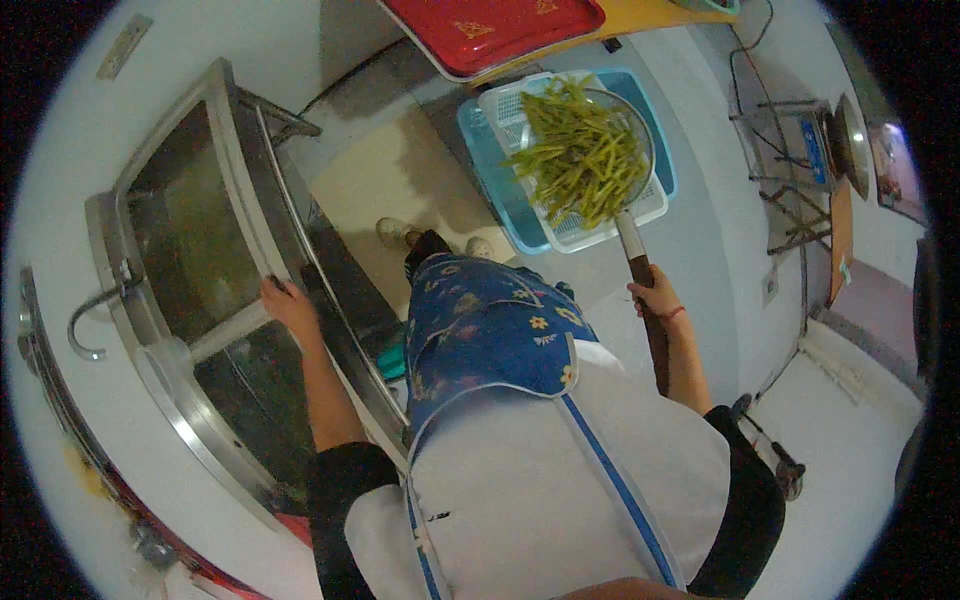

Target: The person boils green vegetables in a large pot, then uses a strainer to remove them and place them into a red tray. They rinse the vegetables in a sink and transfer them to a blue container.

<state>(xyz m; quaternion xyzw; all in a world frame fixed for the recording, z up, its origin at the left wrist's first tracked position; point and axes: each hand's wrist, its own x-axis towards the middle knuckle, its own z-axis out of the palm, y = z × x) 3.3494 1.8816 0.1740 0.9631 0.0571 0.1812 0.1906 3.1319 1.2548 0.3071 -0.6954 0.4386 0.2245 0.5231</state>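
My right hand (657,294) is closed around the long dark handle of a wire-mesh skimmer (630,238). A heap of green vegetable strips, perhaps beans or stems (581,154), lies on its round mesh. Beneath the skimmer are a white perforated plastic basket (570,241) and a blue plastic tub (480,161). At the left, my left hand (289,306) rests on the near rim of a double-basin stainless-steel sink (247,202), close to the divider between the basins; a small dark thing shows at its fingers, too unclear to name.
A curved metal tap (88,330) stands at the sink's far side. A metal rail (300,232) runs along its front. Beyond the tub, a red tray (502,37) lies on a yellow surface (645,16). A metal rack (795,161) stands at the right. My shoes are on the floor.
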